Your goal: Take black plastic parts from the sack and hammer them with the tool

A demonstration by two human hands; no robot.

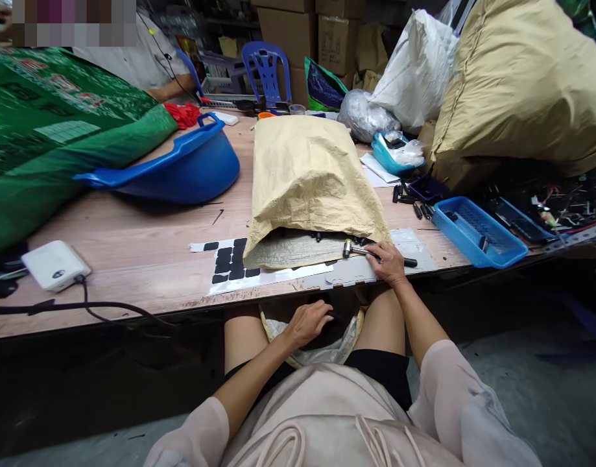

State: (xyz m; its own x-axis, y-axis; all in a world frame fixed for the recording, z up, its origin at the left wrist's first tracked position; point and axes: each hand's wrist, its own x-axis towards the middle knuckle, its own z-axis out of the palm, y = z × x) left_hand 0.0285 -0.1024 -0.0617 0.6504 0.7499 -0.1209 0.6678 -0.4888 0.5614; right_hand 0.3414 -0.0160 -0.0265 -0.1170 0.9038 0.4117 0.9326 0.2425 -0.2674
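Note:
My right hand point(386, 261) is closed round a small hammer point(358, 250) at the table's front edge. Its metal head points left, and the black handle sticks out to the right. Lower down, my left hand point(307, 322) is above an open sack point(321, 355) between my thighs. Its fingers are pinched together, with a dark bit at their tips that I cannot make out. In front of me a yellowish woven sack point(317, 168) lies on the table, its mouth facing me. Small black parts point(318, 237) show inside that mouth.
A blue basin point(181, 168) tilts against a green sack point(59, 143) at the left, near a white box point(57, 264) with a cable. A blue basket point(477, 233), black parts and a large full sack point(526, 84) are at the right. Across the table is another person's arm.

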